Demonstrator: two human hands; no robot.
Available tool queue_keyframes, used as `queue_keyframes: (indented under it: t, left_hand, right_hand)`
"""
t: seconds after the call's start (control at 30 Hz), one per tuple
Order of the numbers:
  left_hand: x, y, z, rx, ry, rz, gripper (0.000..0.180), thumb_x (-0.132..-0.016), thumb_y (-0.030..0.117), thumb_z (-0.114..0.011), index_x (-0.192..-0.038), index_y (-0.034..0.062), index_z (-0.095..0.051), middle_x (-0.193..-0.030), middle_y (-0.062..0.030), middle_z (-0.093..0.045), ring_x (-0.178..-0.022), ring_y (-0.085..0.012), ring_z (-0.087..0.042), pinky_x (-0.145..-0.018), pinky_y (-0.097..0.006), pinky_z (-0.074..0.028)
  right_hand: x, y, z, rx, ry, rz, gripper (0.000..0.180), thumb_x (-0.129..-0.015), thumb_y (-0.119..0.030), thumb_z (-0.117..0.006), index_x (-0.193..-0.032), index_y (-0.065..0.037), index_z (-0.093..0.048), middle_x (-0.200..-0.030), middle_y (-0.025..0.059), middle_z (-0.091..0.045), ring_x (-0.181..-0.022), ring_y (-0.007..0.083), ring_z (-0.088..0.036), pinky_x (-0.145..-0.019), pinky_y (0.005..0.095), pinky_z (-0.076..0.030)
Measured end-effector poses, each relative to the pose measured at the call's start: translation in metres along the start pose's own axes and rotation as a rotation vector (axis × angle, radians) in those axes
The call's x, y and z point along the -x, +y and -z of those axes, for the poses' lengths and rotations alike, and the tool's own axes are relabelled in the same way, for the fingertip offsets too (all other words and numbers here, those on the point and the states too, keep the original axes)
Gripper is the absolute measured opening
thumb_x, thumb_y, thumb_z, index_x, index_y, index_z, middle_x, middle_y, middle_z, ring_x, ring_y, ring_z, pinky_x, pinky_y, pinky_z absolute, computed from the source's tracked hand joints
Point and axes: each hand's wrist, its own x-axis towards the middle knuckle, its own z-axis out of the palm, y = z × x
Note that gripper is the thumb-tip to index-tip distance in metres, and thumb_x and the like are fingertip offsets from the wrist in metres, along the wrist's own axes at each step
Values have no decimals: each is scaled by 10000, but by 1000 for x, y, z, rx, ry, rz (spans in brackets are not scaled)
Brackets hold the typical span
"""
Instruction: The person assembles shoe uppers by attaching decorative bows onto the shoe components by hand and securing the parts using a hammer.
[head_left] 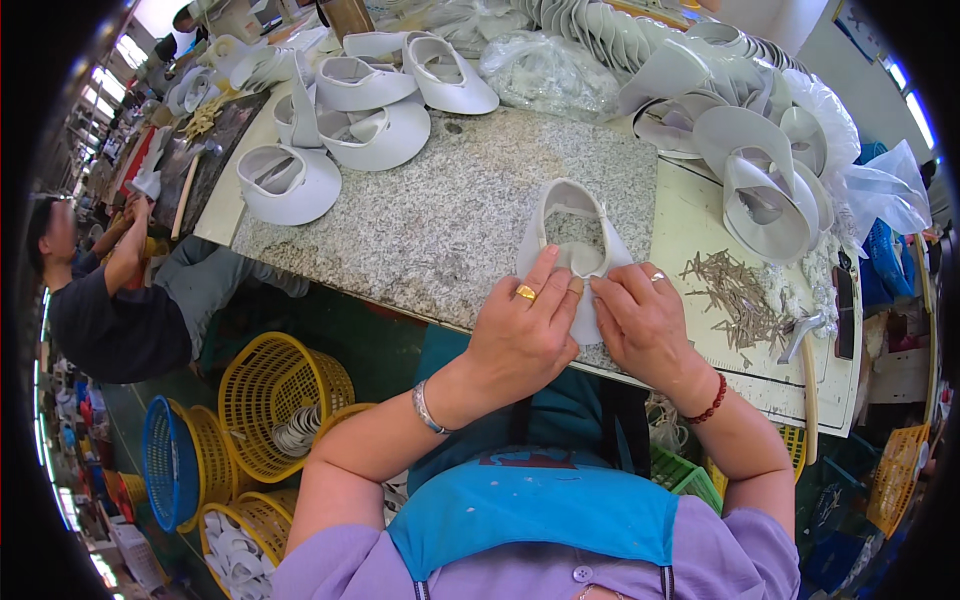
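right now both hands are on the white shoe upper (575,240), lying flat on the granite slab (450,200) near its front edge, just in front of me. my left hand (525,325) is spread w/ fingers curled down, pressing the upper's near end; not a closed grip, more a flat pinch. right hand (645,320) does the same from the other side, fingertips touching the same bit of material, thumb tucked where i can't see it. looks to me like i'm at the folding/pressing step on the back seam. next move prob calls for steady pressure from both sides and keeping the edges lined up, else the fold goes crooked.

around: a pile of small nails (735,290) on the bench to my right, w/ a hammer (805,340) just past them, near enough to snag a sleeve. finished white uppers (350,110) crowd the slab's far left, more stacked far right (760,170), plus a clear bag (550,70) at the back. yellow baskets (280,390) sit on the floor left of me. another person (110,300) works off to the left, well apart.
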Motion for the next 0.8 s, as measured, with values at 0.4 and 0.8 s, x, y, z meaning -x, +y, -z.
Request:
queue_keyframes:
  t: [0.4,0.8]
  left_hand:
    - [8,-1,-4,43,101,21,427,-676,108,-593,-1081,-24,-623,-1125,-138,-573,-1215,-308,-512,-793,-384,-425]
    - [9,3,-8,24,90,45,465,-679,114,-572,-1118,-35,-601,-1172,-155,-563,-1240,-312,-491,-839,-414,-403]
  right_hand:
    - [-12,5,15,313,-305,312,324,-750,-152,-602,-1036,0,-584,-904,83,-531,-780,212,-563,-615,316,-498]
    - [-15,4,23,446,-456,479,305,-764,-175,-575,-1007,5,-606,-943,94,-546,-802,216,-577,-627,302,-493]
